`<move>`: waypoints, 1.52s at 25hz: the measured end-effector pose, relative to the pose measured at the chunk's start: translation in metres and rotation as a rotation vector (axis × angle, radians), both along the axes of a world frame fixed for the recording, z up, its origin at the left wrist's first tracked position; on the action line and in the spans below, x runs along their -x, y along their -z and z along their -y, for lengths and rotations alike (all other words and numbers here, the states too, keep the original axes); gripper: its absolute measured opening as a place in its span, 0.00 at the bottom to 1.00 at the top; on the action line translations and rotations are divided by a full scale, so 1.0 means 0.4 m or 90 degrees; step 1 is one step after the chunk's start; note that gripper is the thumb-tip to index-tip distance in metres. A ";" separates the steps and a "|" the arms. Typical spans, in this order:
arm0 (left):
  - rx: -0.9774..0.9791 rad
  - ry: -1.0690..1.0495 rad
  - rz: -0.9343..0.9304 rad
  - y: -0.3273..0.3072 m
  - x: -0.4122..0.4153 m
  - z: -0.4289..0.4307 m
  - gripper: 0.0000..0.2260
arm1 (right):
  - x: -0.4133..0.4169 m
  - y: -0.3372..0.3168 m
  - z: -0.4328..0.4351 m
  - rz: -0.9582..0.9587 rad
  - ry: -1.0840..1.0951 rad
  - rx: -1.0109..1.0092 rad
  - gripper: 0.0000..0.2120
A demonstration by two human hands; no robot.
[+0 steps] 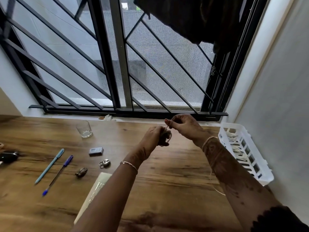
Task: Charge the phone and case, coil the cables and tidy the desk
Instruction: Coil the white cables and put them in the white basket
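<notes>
Above the middle of the wooden desk (175, 173) my left hand (153, 136) grips a small coiled bundle of thin cord (166, 138). My right hand (185, 125) is just to its right and slightly higher, pinching the loose end of the same cord between thumb and fingers. A pale strand (217, 190) trails below my right forearm near the desk's right side. A white slotted basket (245, 153) at the far right holds white coiled cables (237, 149). No phone or case is clearly visible.
On the left half of the desk lie a glass (84, 129), a small grey box (95, 151), a padlock (104, 163), a small dark metal object (81, 172), two pens (50, 165), a dark object (8, 157) at the left edge and a pale flat packet (95, 190). A barred window stands behind.
</notes>
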State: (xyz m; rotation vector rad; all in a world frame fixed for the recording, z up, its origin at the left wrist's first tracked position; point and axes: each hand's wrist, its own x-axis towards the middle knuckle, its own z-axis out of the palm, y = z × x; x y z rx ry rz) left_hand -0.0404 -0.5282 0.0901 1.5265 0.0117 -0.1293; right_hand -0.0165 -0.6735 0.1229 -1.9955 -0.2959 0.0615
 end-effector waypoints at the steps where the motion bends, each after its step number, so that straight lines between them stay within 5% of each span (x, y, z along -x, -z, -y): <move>1: 0.074 -0.024 -0.046 -0.008 0.002 0.006 0.13 | -0.002 0.013 -0.006 -0.028 0.001 -0.064 0.13; 6: 0.345 -0.037 -0.080 -0.021 -0.010 0.019 0.13 | 0.007 0.089 -0.047 -0.133 0.043 -0.285 0.13; 11: 0.367 -0.094 -0.077 -0.015 -0.040 0.004 0.15 | 0.071 0.109 -0.060 -0.141 -0.068 0.002 0.15; 13: 0.292 -0.116 -0.014 -0.005 -0.054 0.003 0.15 | 0.083 0.092 -0.056 -0.088 -0.104 0.152 0.13; 15: 0.058 -0.118 0.073 0.017 -0.057 0.005 0.14 | 0.077 0.061 -0.043 -0.019 -0.093 0.251 0.11; 18: -0.189 -0.077 0.157 0.053 -0.054 -0.014 0.14 | 0.053 0.015 -0.020 0.074 -0.050 0.252 0.12; 21: -0.216 -0.031 0.172 0.042 -0.023 -0.021 0.19 | 0.007 -0.009 -0.002 0.142 0.028 0.190 0.11; 27: 0.146 -0.024 0.060 -0.057 0.010 0.028 0.17 | -0.010 0.023 -0.017 0.032 0.049 -0.115 0.13; 32: 0.320 -0.133 0.067 -0.059 -0.046 0.009 0.17 | 0.060 0.086 -0.047 -0.049 -0.037 0.002 0.14; 34: 0.249 -0.169 0.086 -0.043 -0.068 -0.008 0.16 | 0.084 0.087 -0.059 -0.058 -0.082 0.052 0.13; 38: -0.228 -0.132 0.186 0.034 -0.062 -0.030 0.16 | 0.070 0.043 -0.056 0.031 -0.071 0.087 0.12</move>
